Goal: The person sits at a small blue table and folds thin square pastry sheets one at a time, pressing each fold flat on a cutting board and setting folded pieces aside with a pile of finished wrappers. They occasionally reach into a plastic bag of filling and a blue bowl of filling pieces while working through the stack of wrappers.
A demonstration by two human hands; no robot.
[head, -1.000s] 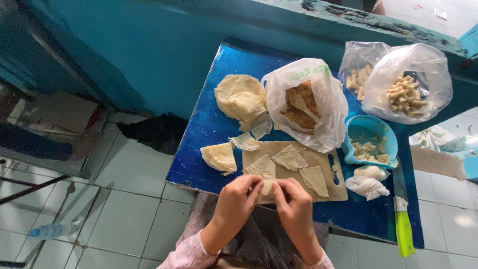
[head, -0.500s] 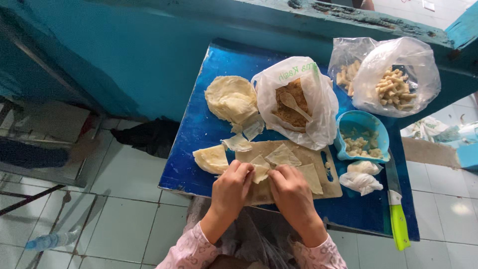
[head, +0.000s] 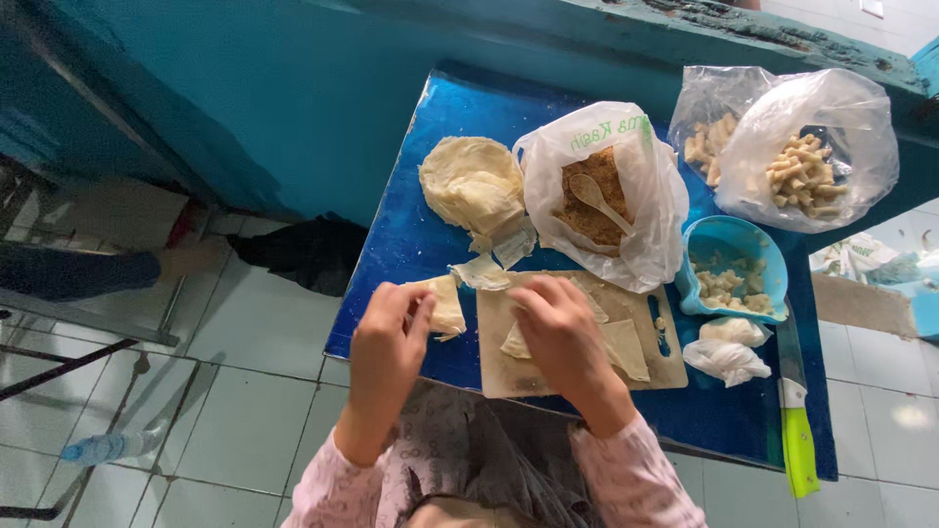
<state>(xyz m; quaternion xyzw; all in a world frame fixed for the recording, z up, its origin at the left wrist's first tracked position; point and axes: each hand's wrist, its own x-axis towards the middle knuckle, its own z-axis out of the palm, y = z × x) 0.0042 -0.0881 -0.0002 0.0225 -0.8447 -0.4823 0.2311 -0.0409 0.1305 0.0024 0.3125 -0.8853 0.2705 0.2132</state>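
White bag (head: 626,210) behind hands (head: 562,328), clear bags (head: 831,147) far-right

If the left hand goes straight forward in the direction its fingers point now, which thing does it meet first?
Probably the folded pale wrapper just beyond the left hand, whose fingers seem to touch it already. Further on lies the round stack of wrappers. Height is unclear.

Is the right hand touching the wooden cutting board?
Touching. The head view shows the right hand pressing a dough sheet onto the wooden cutting board, no gap.
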